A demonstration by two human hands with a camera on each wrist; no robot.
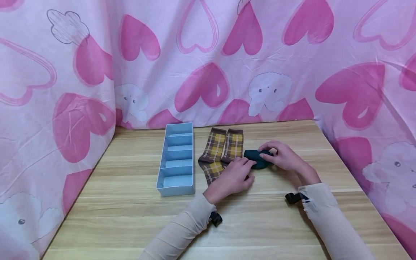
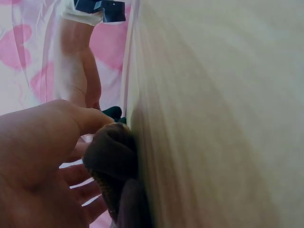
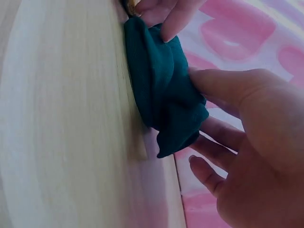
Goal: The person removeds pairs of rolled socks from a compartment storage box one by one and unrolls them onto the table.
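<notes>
A folded dark green sock bundle [image 1: 256,155] lies on the table, right of a pair of brown and yellow plaid socks [image 1: 216,144]. My right hand [image 1: 281,155] pinches the right end of the green socks [image 3: 161,80] between thumb and fingers. With extended fingertips, my left hand [image 1: 232,177] touches the left end of that bundle. The left hand and wrist cover the lower part of the plaid socks. In the left wrist view, the brown end of a plaid sock [image 2: 111,152] sits close beside the left fingers.
Left of the socks stands a light blue box [image 1: 191,191] with several compartments in a row. Everything rests on a wood-grain table [image 1: 130,216]. A pink curtain with hearts [image 1: 201,86] hangs behind the table and along both sides.
</notes>
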